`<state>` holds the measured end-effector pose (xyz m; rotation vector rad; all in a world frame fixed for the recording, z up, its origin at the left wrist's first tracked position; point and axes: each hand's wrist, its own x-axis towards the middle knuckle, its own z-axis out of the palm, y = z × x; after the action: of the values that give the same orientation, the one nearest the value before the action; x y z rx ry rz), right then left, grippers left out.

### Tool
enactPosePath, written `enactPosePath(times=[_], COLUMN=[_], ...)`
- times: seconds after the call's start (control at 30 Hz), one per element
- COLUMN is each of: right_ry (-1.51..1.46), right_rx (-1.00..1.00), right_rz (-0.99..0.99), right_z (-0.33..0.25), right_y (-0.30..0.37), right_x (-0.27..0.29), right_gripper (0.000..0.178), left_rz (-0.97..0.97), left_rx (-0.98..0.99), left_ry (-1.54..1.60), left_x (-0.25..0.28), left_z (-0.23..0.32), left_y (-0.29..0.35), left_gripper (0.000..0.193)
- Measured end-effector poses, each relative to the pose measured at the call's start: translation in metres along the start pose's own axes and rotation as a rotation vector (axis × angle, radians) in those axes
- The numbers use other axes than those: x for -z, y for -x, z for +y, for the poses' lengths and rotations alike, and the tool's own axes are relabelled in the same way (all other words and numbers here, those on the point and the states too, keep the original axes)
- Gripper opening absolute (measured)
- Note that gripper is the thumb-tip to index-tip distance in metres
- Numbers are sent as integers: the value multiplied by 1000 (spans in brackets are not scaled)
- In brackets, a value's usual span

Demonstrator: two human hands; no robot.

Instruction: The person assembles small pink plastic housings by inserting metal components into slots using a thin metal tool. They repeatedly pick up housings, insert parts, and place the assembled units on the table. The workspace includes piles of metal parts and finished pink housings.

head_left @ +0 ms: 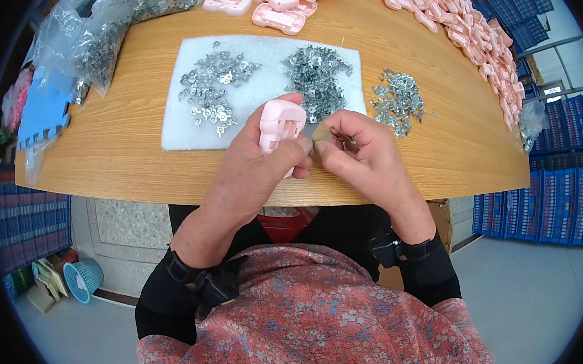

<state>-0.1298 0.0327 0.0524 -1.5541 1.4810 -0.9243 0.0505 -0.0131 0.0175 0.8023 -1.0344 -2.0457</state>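
My left hand [253, 161] is closed around a pale pink plastic casing [276, 121] with cut-out openings, held tilted over the near part of the table. Beside its lower end, my right hand [364, 152] has its fingers pinched together, a tan covering [322, 132] on one fingertip. Whatever lies in that pinch is too small and hidden to make out. Just beyond both hands is a white foam sheet [174, 126]. It carries a looser pile of small metal pieces [215, 86] on the left and a denser pile of metal pieces [315, 77] on the right.
Another heap of small metal parts [398, 99] lies on the wooden table [463, 145], right of the foam. Many pink casings [455, 25] line the far and right edges. Clear bags of metal parts [100, 53] and a blue foam mat [46, 107] sit at the left.
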Motion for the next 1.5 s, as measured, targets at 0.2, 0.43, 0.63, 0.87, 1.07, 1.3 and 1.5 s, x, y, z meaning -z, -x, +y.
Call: enactPosePath(times=[0.2, 0.43, 0.63, 0.87, 1.07, 1.3, 1.5], right_ry=[73, -119, 50, 380, 525, 671, 382], right_rx=[60, -28, 115, 268, 246, 275, 178], right_rz=[44, 137, 114, 166, 159, 206, 226], right_z=[3, 8, 13, 7, 0, -4, -4], right_y=[0, 7, 2, -2, 0, 1, 2], right_x=[-2, -17, -2, -4, -5, -12, -14], right_gripper=[10, 4, 6, 14, 15, 15, 11], left_rz=[-45, 6, -152, -140, -113, -90, -137], left_rx=[85, 125, 167, 226, 276, 315, 341], left_ry=[129, 259, 470, 471, 443, 431, 415], left_x=[2, -7, 4, -2, -9, -16, -7], left_z=[-3, -9, -12, -13, -11, -12, -20], left_y=[-2, -3, -6, -1, 2, 4, 2], left_gripper=[53, 54, 50, 52, 52, 52, 53])
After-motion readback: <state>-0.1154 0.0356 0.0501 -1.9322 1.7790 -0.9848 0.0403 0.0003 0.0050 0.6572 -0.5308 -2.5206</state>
